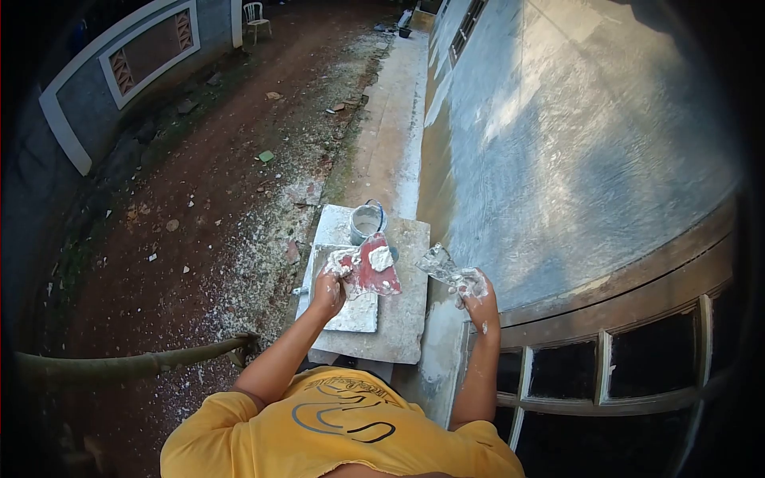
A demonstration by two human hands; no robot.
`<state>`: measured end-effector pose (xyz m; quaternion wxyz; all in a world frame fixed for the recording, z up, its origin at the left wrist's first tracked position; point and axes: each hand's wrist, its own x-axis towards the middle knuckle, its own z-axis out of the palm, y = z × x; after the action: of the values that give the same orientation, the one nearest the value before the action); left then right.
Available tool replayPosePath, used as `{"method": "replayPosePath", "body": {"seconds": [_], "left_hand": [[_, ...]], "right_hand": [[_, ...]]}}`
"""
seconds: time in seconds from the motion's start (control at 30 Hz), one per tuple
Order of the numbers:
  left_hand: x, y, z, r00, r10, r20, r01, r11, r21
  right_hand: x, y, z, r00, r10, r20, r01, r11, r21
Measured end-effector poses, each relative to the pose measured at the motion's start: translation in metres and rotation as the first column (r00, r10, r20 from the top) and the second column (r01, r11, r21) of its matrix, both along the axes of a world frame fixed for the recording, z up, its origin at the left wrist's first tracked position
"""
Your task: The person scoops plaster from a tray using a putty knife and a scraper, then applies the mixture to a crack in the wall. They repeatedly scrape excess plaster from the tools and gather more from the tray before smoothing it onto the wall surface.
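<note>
My left hand (pixel 329 291), smeared with white paste, is closed around the edge of a flat red spreader (pixel 368 277). A lump of white putty (pixel 381 258) sits on the red face, and more clings near my fingers. To its right, my right hand (pixel 475 291) is closed on a putty knife (pixel 437 263) whose blade is caked in white and points up and left. The two tools are apart. Just beyond the red spreader stands a small bucket (pixel 358 236) with a raised handle, white inside.
White-stained boards (pixel 406 323) form a platform below my hands. A rough, patchily coated wall (pixel 574 159) rises at the right, above a paned window frame (pixel 602 366). A pole (pixel 119 367) crosses at left. Far below lies a dirt path (pixel 191 199), with a white chair (pixel 256 17) beyond.
</note>
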<state>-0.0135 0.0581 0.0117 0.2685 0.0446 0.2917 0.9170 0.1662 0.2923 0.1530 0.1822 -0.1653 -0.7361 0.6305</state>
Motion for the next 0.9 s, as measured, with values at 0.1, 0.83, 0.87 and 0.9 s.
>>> {"method": "replayPosePath", "body": {"seconds": [0.1, 0.83, 0.87, 0.9], "left_hand": [[0.003, 0.002, 0.004, 0.997, 0.06, 0.054, -0.063, 0.997, 0.04], [0.049, -0.008, 0.053, 0.801, -0.196, -0.565, -0.026, 0.933, -0.359], [0.048, -0.011, 0.055, 0.751, -0.254, -0.609, 0.003, 0.924, -0.382], [0.049, -0.013, 0.066, 0.824, -0.292, -0.486, 0.08, 0.909, -0.41]], "right_hand": [[0.005, -0.028, -0.007, 0.992, -0.097, -0.078, 0.116, 0.952, 0.284], [-0.007, -0.106, -0.047, 0.925, -0.293, -0.243, 0.362, 0.476, 0.802], [-0.008, -0.103, -0.047, 0.925, -0.291, -0.244, 0.361, 0.477, 0.801], [-0.009, -0.099, -0.046, 0.936, -0.242, -0.254, 0.347, 0.537, 0.769]]}}
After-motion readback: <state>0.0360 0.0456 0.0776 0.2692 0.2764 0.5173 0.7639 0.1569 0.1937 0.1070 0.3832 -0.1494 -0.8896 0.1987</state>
